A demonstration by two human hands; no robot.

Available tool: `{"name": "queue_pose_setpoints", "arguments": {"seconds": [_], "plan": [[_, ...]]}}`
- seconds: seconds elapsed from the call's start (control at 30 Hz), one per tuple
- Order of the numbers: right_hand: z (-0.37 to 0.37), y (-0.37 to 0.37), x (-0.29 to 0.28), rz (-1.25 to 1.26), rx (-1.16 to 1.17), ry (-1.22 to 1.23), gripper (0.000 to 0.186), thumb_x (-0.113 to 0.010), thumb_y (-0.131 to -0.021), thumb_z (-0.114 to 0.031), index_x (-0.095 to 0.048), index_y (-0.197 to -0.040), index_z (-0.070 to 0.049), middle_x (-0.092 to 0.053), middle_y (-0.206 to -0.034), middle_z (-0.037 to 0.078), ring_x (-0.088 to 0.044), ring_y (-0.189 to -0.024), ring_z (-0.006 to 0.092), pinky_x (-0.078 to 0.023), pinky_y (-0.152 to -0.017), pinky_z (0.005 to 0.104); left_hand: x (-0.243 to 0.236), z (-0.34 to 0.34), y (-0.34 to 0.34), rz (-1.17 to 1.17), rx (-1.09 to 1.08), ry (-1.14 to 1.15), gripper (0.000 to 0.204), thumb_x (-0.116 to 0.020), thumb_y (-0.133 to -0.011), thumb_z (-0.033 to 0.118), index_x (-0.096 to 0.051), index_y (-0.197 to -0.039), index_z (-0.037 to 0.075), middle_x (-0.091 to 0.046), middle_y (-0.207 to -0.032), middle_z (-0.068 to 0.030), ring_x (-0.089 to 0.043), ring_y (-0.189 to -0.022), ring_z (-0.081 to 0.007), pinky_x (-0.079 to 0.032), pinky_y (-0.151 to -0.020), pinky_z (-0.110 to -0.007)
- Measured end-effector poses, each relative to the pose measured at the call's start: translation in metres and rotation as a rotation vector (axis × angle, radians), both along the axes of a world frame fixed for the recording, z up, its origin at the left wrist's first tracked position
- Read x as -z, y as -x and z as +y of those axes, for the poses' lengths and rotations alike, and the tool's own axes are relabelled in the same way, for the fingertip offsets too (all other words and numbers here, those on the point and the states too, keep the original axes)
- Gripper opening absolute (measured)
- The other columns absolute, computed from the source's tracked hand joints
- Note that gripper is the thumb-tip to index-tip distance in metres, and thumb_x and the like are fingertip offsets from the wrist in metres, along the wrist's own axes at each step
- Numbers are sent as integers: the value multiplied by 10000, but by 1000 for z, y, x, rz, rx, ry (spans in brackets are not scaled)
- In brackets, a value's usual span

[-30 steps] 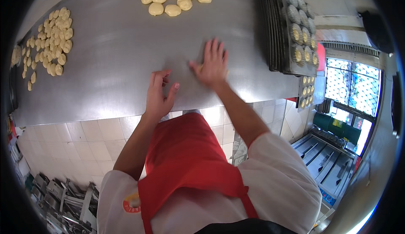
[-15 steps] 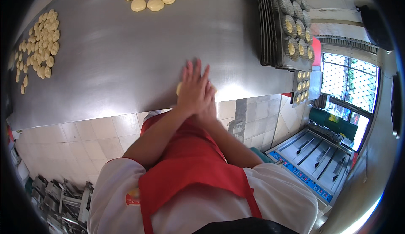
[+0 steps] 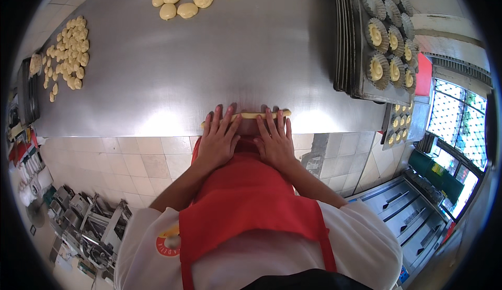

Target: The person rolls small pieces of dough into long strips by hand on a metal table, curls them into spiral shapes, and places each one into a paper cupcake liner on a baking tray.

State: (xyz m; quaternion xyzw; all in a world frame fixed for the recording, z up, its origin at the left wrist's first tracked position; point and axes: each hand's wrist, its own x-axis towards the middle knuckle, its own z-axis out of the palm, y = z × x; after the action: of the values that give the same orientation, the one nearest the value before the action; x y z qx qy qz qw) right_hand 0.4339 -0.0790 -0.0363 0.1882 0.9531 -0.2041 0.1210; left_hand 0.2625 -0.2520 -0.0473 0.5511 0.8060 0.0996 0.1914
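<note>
A thin rope of pale dough [image 3: 250, 116] lies crosswise on the steel table [image 3: 183, 81], close to its near edge. My left hand [image 3: 215, 139] rests flat with fingers spread over the rope's left part. Over its right part lies my right hand [image 3: 276, 138], fingers stretched out too. Between the hands the middle of the rope shows, and its right end sticks out past my right fingers. Neither hand is closed around the dough; both press on it from above.
Many small dough pieces [image 3: 73, 49] lie at the table's left, and flatter dough pieces [image 3: 187, 10] at the far middle. Stacked trays [image 3: 348, 44] stand at the right, the top one holding fluted molds [image 3: 377, 34], some with dough inside. A fryer-like metal appliance [image 3: 413, 211] is on the right.
My hands were crossed, one over the other, on a dough piece; now they are side by side and apart. The dough shows as a long thin rope. The view has shifted slightly.
</note>
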Motion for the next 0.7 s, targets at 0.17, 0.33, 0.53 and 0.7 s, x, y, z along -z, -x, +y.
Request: {"name": "queue_pose_setpoints", "arguments": {"seconds": [0.17,0.33,0.53,0.7], "plan": [[99,116,26,227,208,-295,757,-507,-1070,-534,-343,-1691,-134,-220,-1749,269,-170,-1604,543,-141,-1276,697,6,113,107,249,-411,-142,770,-518,-1069,514,-293,-1713,157,-187,-1758,-285,-141,-1612,-551,-120,-1304,-652],[151,163,28,304,199,-421,739,-452,-1089,-567,-350,-1688,-146,-244,-1761,205,-183,-1610,512,-152,-1290,660,7,134,154,349,-192,-169,809,-524,-1060,534,-274,-1709,120,-199,-1778,-209,-165,-1625,-494,-128,-1314,-623],[24,12,13,193,38,-199,633,-601,-1045,-325,-433,-1648,-237,-368,-1722,130,-300,-1589,453,-252,-1276,624,-13,-17,46,56,97,-54,896,-715,-972,369,-271,-1699,91,-239,-1779,-148,-217,-1629,-438,-215,-1315,-573],[33,-1,-19,340,316,-414,362,-705,-918,-111,-736,-1267,-204,-603,-1420,70,-550,-1304,350,-388,-1120,553,-11,-53,100,45,-79,-285,321,-663,-901,46,-770,-1194,123,-704,-1228,-67,-690,-1114,-321,-597,-886,-486]]}}
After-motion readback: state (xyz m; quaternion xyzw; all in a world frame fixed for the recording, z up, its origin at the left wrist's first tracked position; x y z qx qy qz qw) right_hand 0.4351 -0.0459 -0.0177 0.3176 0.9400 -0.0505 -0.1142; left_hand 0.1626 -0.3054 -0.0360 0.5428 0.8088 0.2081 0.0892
